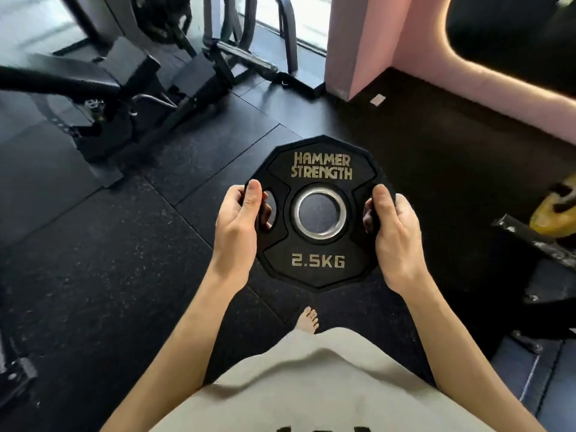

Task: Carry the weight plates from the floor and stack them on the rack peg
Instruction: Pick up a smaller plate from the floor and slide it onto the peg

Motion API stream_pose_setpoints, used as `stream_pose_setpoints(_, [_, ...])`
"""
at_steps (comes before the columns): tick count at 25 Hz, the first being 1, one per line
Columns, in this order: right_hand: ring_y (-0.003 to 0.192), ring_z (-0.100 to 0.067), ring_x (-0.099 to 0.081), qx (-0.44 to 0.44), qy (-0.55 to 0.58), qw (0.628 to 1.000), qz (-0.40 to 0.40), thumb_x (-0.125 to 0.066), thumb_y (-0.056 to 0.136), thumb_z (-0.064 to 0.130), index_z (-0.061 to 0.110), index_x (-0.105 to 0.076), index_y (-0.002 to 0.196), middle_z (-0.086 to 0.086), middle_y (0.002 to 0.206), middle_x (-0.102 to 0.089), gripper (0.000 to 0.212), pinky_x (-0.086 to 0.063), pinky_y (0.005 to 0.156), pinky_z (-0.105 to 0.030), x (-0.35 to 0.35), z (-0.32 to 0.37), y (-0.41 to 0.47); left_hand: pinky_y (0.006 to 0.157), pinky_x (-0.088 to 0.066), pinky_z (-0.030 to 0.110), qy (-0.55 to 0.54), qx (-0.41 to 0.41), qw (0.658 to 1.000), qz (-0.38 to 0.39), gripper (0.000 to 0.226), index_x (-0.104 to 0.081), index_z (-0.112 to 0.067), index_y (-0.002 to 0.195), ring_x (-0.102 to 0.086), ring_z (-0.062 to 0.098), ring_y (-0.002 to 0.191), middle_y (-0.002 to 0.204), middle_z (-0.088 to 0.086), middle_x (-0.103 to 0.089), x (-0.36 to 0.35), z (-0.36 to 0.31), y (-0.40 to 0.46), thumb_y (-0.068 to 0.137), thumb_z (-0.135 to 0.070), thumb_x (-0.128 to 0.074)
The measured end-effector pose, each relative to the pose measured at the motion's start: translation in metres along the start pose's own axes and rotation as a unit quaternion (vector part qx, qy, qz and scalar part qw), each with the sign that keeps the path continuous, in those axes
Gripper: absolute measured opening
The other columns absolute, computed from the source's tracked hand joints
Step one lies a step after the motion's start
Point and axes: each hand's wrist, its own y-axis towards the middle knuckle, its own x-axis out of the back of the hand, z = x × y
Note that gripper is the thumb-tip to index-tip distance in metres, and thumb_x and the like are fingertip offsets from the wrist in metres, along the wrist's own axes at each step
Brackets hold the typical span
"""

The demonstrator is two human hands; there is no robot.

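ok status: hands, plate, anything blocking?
Left hand and right hand grip the 2.5 kg weight plate by its side slots. Plate off the floor, face up. Rack peg not in view. Nothing blocking ahead.

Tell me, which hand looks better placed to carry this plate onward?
Neither clearly: left hand and right hand grip opposite handle slots of the weight plate evenly. No rack peg is identifiable here.

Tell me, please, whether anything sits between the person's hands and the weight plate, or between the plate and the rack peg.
Nothing lies between them: the left hand and right hand already grip the 2.5 kg weight plate through its side slots. The rack peg is not in view, so that path cannot be judged.
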Motion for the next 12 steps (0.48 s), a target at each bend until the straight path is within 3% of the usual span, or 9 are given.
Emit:
stream_pose_setpoints(3, [0.058,0.001,-0.046,-0.012,0.014,0.999,-0.027,-0.045,0.1,0.044,0.014,-0.053,0.083,0.005,0.067,-0.05,0.036,-0.041,0.059,-0.016,-0.013,0.017,0.078,0.067,-0.04,0.028,-0.009,0.002,0.999,0.038,0.03,-0.052,-0.011,0.089,-0.048,0.01,0.063,0.071,-0.003,-0.055,-0.02,-0.013,0.089,0.096,-0.039,-0.046])
stream_pose_setpoints(6, [0.062,-0.003,-0.048,-0.02,0.017,0.999,-0.044,-0.046,0.099,0.048,0.018,-0.053,0.081,0.007,0.067,-0.051,0.036,-0.042,0.064,-0.023,-0.024,0.026,0.156,0.064,-0.041,0.025,-0.03,0.007,0.996,0.086,0.024,-0.05,-0.009,0.091,-0.048,0.01,0.064,0.07,-0.004,-0.055,-0.043,-0.017,0.172,0.1,-0.03,-0.045])
stream_pose_setpoints(12, [0.063,-0.002,-0.048,-0.025,0.035,0.992,-0.116,-0.047,0.099,0.047,0.021,-0.054,0.081,0.008,0.068,-0.051,0.032,-0.043,0.066,-0.024,-0.058,0.038,0.324,0.064,-0.041,0.025,-0.043,0.026,0.987,0.152,0.019,-0.047,-0.008,0.093,-0.048,0.01,0.063,0.069,-0.004,-0.055,-0.094,-0.017,0.368,0.102,-0.025,-0.044])
